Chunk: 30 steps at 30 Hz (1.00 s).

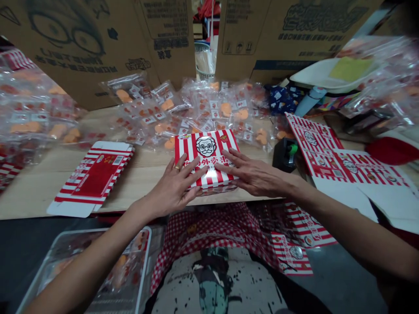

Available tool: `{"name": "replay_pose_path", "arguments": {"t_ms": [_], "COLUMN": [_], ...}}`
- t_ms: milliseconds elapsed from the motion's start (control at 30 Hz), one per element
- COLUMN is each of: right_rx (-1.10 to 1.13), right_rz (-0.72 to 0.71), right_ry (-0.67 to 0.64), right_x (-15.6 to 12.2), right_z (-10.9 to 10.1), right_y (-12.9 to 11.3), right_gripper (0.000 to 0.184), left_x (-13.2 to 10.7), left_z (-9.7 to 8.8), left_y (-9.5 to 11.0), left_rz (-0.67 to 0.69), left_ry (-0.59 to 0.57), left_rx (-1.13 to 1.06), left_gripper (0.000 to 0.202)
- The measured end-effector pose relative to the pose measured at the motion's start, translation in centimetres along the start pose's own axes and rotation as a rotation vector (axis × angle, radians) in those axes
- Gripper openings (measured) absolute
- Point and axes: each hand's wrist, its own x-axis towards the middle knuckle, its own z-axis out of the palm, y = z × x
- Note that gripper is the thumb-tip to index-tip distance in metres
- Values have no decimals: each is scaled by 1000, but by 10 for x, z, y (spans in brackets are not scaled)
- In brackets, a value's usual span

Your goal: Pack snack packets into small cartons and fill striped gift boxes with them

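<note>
A pale wooden tabletop (29, 192) runs across the scene, with two big brown cardboard boxes (131, 39) standing along its far edge. Clear plastic bags (225, 109) holding orange pieces are heaped in front of them. Flat red-and-white striped sheets (353, 165) lie toward the tabletop's right end; a striped carton (96, 179) with flaps out lies left, near the front edge. At the middle of that front edge sits a closed striped box (206, 148), a bearded face printed on top. Both grips are wide: the left hand (172, 187) and right hand (253, 174) rest on its lid, fingers spread, closed around nothing. A black tape dispenser (284, 156) stands right of the box.
</note>
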Motion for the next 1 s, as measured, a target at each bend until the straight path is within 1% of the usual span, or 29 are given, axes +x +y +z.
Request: {"name": "replay_pose_path", "arguments": {"t_ms": [133,200,267,333,433,500,633,767,833,900,1000], "right_rx": [22,39,38,14,-11,17,113,107,97,72,21], "right_rz": [-19,-47,-84,-96,-54,-39,-35,-77,-103,-98,-66], "right_ry": [43,20,-3,0,13,16,91,136,173,239,333], "right_x": [-1,-4,-6,-7,-8,-11,-28,-34,-31,-27,-27], "right_z": [-1,0,0,1,2,2,5,11,14,17,21], "right_y": [2,5,7,8,7,9,23,33,32,27,17], "right_gripper": [64,68,72,73,73,71,64,61,58,54,54], "left_x": [2,3,5,6,7,7,7,7,8,10,17], "left_z": [2,2,3,6,12,14,14,14,15,15,15], "left_y": [-10,-16,-20,-21,-19,-17,-18,-24,-25,-22,-11], "left_rz": [123,180,207,205,177,174,212,249,248,232,153], "left_ry": [-20,-49,-75,-62,-9,15,81,105,108,114,109], "left_rx": [-1,-29,-29,8,63,70,45,29,33,57,130], "left_gripper": [59,60,61,61,56,54,60,66,67,67,64]}}
